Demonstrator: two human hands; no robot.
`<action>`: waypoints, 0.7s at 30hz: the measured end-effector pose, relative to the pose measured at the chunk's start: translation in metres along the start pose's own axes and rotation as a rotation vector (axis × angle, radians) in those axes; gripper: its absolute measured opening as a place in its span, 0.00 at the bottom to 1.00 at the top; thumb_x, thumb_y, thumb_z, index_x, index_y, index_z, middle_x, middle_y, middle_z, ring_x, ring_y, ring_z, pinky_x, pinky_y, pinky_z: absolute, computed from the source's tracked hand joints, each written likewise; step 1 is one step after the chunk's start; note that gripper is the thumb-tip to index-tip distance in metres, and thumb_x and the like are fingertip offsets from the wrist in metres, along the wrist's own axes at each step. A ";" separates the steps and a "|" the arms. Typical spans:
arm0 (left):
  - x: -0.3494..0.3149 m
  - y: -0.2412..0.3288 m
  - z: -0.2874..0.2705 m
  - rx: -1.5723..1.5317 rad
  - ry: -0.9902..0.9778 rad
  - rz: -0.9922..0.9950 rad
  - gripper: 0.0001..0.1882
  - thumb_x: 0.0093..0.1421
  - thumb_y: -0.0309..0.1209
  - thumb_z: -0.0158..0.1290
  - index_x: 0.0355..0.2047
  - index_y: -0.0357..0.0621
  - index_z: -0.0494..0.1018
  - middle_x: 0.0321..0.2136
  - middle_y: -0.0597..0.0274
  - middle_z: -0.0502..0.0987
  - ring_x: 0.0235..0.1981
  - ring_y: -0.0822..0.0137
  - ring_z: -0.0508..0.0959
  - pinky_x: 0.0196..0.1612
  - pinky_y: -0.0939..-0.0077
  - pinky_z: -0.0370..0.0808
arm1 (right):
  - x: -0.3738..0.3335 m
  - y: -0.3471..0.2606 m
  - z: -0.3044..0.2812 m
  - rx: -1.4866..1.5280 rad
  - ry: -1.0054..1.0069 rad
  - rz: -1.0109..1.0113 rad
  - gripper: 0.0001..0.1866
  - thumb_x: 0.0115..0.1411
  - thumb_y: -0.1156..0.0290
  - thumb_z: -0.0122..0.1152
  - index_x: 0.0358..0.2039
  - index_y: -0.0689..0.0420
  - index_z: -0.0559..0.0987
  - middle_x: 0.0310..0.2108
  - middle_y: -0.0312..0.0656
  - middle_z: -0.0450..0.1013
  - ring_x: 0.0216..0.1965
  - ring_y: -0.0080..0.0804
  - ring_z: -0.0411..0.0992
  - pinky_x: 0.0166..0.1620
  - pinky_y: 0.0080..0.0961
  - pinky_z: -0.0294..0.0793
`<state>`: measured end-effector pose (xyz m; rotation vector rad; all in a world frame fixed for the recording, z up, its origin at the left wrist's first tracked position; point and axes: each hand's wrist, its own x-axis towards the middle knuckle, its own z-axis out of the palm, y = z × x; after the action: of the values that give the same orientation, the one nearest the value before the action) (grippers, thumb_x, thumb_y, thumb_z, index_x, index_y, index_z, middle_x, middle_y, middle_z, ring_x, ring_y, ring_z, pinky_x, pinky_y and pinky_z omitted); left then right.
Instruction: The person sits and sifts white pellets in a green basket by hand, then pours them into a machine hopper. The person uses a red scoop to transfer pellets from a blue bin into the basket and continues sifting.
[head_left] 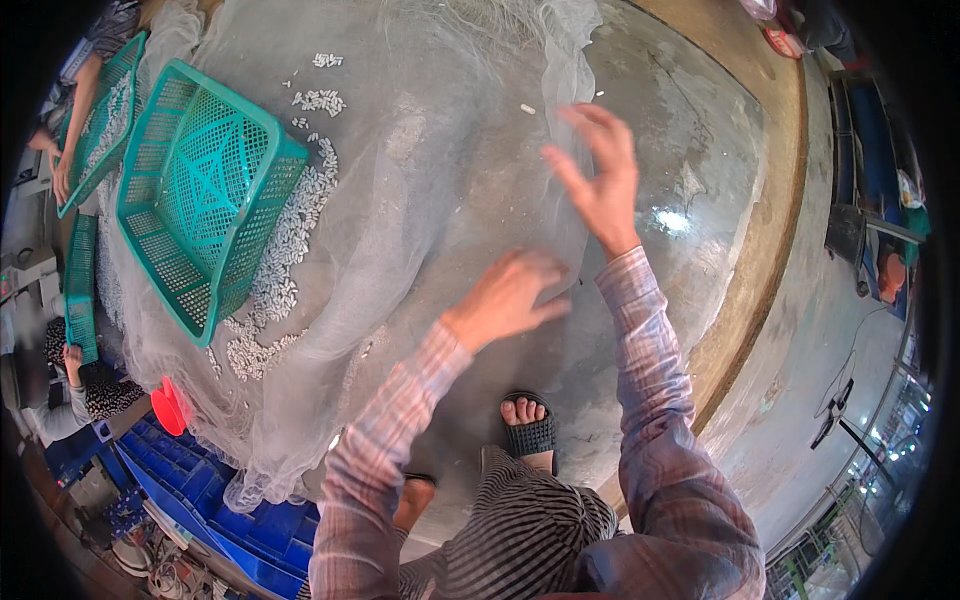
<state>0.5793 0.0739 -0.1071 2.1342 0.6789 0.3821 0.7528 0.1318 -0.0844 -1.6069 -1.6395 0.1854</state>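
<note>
My right hand (605,185) is raised over the grey floor beside the edge of a sheer white net (400,210), fingers spread and nothing visible in them. Lower and to the left, my left hand (510,300) hovers with its thumb apart from the fingers; its fingertips are slightly blurred and I see nothing held. The net lies loosely across the floor to the left of both hands. On it, a tilted green plastic basket (245,110) with mesh walls leans over a heap of small white oblong pieces (290,240). More of these pieces lie scattered farther up.
At the far left, other people's hands hold green baskets (125,60), one with white pieces inside. A red bowl-like item (170,405) sits near blue plastic crates (205,490) at lower left. My sandalled foot (525,425) stands on the floor. A raised ledge (765,330) runs along the right.
</note>
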 end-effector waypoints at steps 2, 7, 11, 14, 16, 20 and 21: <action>0.043 -0.008 -0.013 -0.223 -0.169 -0.478 0.14 0.59 0.36 0.53 0.42 0.44 0.77 0.44 0.50 0.77 0.46 0.54 0.76 0.49 0.64 0.72 | -0.008 0.015 -0.002 -0.287 -0.294 -0.053 0.22 0.50 0.68 0.65 0.49 0.45 0.79 0.58 0.41 0.64 0.57 0.47 0.62 0.56 0.39 0.65; 0.124 -0.085 -0.010 0.244 0.720 -0.151 0.11 0.57 0.26 0.52 0.41 0.43 0.76 0.40 0.52 0.77 0.41 0.53 0.77 0.44 0.63 0.74 | -0.037 0.045 0.009 -0.202 -0.118 0.158 0.25 0.47 0.74 0.67 0.49 0.46 0.78 0.61 0.44 0.60 0.59 0.48 0.61 0.57 0.38 0.65; 0.126 -0.104 -0.003 0.328 0.579 -0.247 0.12 0.55 0.23 0.53 0.40 0.43 0.76 0.33 0.56 0.77 0.36 0.56 0.78 0.40 0.62 0.75 | -0.049 0.030 0.010 -0.040 0.115 0.439 0.30 0.47 0.77 0.67 0.53 0.49 0.74 0.60 0.48 0.62 0.60 0.46 0.61 0.57 0.36 0.65; 0.122 -0.108 -0.018 0.155 0.597 -0.342 0.14 0.51 0.21 0.57 0.39 0.43 0.76 0.31 0.58 0.77 0.34 0.59 0.78 0.36 0.66 0.76 | -0.044 0.031 0.009 -0.025 0.235 0.500 0.31 0.48 0.77 0.66 0.55 0.52 0.71 0.53 0.50 0.69 0.55 0.46 0.67 0.54 0.36 0.68; 0.118 -0.103 -0.019 -0.003 0.689 -0.367 0.14 0.51 0.21 0.57 0.39 0.43 0.77 0.34 0.59 0.78 0.33 0.59 0.78 0.35 0.68 0.76 | -0.047 0.031 0.010 -0.015 0.202 0.558 0.30 0.48 0.78 0.66 0.55 0.55 0.71 0.48 0.50 0.73 0.50 0.44 0.72 0.52 0.34 0.70; 0.115 -0.089 -0.020 -0.042 0.691 -0.324 0.18 0.51 0.24 0.59 0.44 0.42 0.76 0.43 0.59 0.76 0.40 0.57 0.77 0.43 0.69 0.76 | -0.062 0.046 0.014 0.034 0.263 0.496 0.27 0.51 0.78 0.66 0.53 0.59 0.71 0.37 0.45 0.77 0.34 0.34 0.76 0.37 0.28 0.77; 0.113 -0.094 -0.022 0.096 0.682 -0.340 0.19 0.51 0.26 0.60 0.46 0.44 0.75 0.45 0.59 0.75 0.43 0.57 0.75 0.46 0.67 0.74 | -0.065 0.050 0.014 0.164 0.286 0.619 0.26 0.51 0.78 0.65 0.53 0.59 0.72 0.35 0.44 0.77 0.31 0.30 0.75 0.33 0.25 0.75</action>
<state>0.6289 0.2010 -0.1655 1.9087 1.4433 0.9145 0.7732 0.0890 -0.1527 -1.8681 -0.8566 0.3748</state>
